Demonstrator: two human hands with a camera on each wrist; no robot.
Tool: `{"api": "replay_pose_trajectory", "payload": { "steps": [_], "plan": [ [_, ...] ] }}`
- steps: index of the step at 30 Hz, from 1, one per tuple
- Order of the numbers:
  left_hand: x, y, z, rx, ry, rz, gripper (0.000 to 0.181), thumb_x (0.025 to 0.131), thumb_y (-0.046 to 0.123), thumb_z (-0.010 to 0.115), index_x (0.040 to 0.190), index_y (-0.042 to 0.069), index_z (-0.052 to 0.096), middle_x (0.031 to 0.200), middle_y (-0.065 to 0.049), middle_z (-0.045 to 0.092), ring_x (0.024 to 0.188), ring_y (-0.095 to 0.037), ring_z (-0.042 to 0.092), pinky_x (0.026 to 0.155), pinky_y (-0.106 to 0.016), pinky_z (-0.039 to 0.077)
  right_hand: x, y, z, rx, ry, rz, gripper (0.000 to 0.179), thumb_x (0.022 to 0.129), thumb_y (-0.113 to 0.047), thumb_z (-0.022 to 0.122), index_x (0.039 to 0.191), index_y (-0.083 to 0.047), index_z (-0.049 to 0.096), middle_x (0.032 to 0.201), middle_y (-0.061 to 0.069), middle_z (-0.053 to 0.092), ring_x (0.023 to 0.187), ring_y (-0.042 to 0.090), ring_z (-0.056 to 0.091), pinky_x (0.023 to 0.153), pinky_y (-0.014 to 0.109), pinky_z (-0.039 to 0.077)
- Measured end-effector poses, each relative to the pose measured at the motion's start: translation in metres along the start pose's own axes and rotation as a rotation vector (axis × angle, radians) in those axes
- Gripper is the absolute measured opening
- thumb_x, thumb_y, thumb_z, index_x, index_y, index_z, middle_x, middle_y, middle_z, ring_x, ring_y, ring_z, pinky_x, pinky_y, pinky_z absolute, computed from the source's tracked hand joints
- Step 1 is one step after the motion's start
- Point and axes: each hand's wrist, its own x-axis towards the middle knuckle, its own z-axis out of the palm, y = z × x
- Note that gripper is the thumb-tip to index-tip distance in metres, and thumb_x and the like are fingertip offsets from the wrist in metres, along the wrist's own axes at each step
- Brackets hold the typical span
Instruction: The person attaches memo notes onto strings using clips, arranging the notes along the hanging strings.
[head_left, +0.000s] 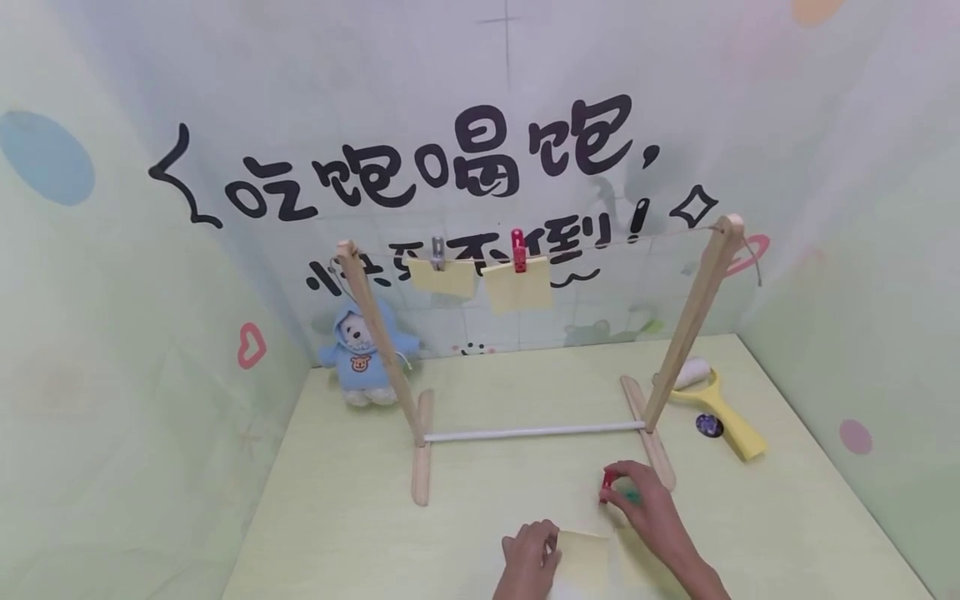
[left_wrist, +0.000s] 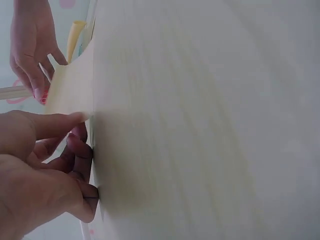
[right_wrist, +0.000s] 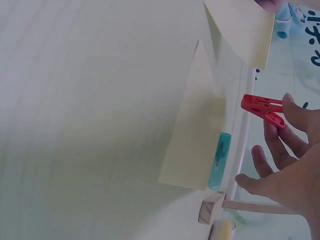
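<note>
My right hand pinches a red clothespin between thumb and fingers, a little above the table. Lower in the head view, my left hand grips the edge of a pale yellow paper note, which is lifted off the tabletop in the left wrist view. A second yellow note lies on the table under my right hand, with a teal clothespin beside its edge. Two more notes hang from a string, one by a grey clothespin, the other by a red clothespin.
The string runs between two wooden posts, joined at the base by a white rod. Behind the left post sits a blue-hooded plush toy. A yellow-handled roller and a dark round object lie at the right.
</note>
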Motion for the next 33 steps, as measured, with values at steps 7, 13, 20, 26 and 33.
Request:
{"api": "replay_pose_trajectory", "payload": {
  "steps": [7,13,20,26,33],
  "plan": [
    [0.011,-0.02,0.006,-0.244,0.063,-0.048,0.012,0.1,0.025,0.079,0.106,0.015,0.081,0.091,0.014,0.075,0.081,0.006,0.06,0.08,-0.029,0.055,0.053,-0.05,-0.038,-0.061,-0.032,-0.049,0.043,0.066,0.011,0.091,0.102,-0.006,0.075,0.112,0.013,0.068,0.109,0.019,0.064,0.106,0.004,0.034],
    [0.04,-0.045,0.01,-0.383,0.186,-0.027,0.019,0.098,0.045,0.081,0.105,0.028,0.084,0.093,0.017,0.073,0.085,0.001,0.064,0.072,-0.02,0.048,0.108,-0.087,-0.077,-0.029,-0.059,-0.136,0.042,0.067,0.014,0.09,0.101,-0.006,0.077,0.117,0.014,0.066,0.118,0.011,0.061,0.109,0.004,0.034],
    [0.061,0.06,-0.064,-0.467,0.274,-0.013,0.013,0.1,0.018,0.081,0.104,0.006,0.085,0.086,-0.003,0.072,0.077,-0.006,0.057,0.067,-0.021,0.045,0.169,-0.147,-0.114,-0.007,-0.057,-0.175,0.037,0.073,0.016,0.09,0.101,-0.007,0.08,0.125,0.007,0.065,0.134,-0.003,0.052,0.113,0.009,0.034],
    [0.092,0.135,-0.116,-0.571,0.266,-0.045,0.019,0.102,0.018,0.079,0.111,0.002,0.084,0.089,-0.004,0.078,0.076,-0.004,0.061,0.069,-0.017,0.05,0.224,-0.189,-0.141,0.026,-0.02,-0.248,0.031,0.076,0.019,0.086,0.102,0.002,0.08,0.132,-0.003,0.066,0.136,0.003,0.056,0.111,0.016,0.043],
    [0.128,0.188,-0.155,-0.717,0.304,0.076,0.021,0.103,0.016,0.078,0.11,-0.003,0.083,0.058,0.006,0.057,0.056,-0.006,0.051,0.058,-0.02,0.035,0.283,-0.222,-0.159,0.021,0.002,-0.261,0.023,0.083,0.015,0.087,0.104,0.007,0.08,0.125,-0.011,0.063,0.123,0.0,0.056,0.094,0.022,0.042]
  ]
}}
